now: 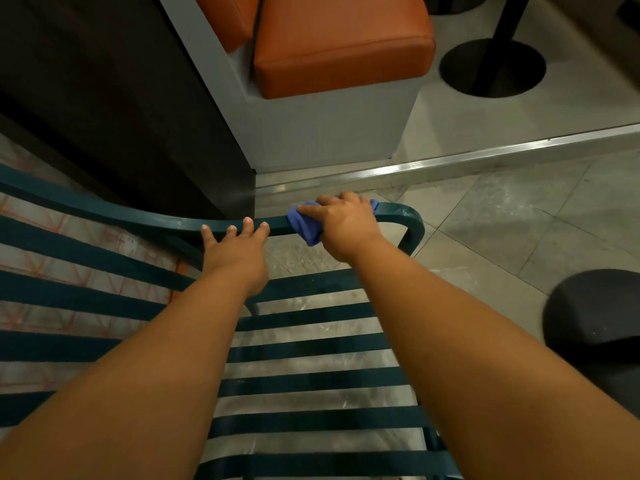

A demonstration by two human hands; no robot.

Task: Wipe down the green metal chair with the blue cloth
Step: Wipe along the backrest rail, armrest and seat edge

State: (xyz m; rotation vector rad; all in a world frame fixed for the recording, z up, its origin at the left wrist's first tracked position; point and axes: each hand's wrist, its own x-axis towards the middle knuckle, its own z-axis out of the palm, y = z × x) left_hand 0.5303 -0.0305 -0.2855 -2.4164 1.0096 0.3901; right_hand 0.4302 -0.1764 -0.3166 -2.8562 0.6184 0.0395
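Two hands are on the chair's top rail: your right hand (346,223) is wrapped over the bunched blue cloth (306,225), clamping it around the rail, while your left hand (235,251) rests just beside it with fingers straight and spread, fingertips laid on the rail to steady it and holding nothing. The green metal chair (311,348) lies below you, its flat slats running across between your forearms and its rail curving down at the rounded corner (412,223) just right of the cloth. By the look of it you are in the middle of wiping the rail, with the slats not yet visibly dealt with. Next, it seems, you should draw the cloth along the rail and around that corner bend, keeping the wrap tight, then move your left hand off so the stretch beneath it can be wiped. Beyond the rail stand a grey bench base (329,133) with orange cushions (343,46), a dark panel to the left, and a metal floor strip (485,154). A black round stand base (491,67) sits farther off, and a dark rounded object (595,313) near your right forearm may crowd your elbow.
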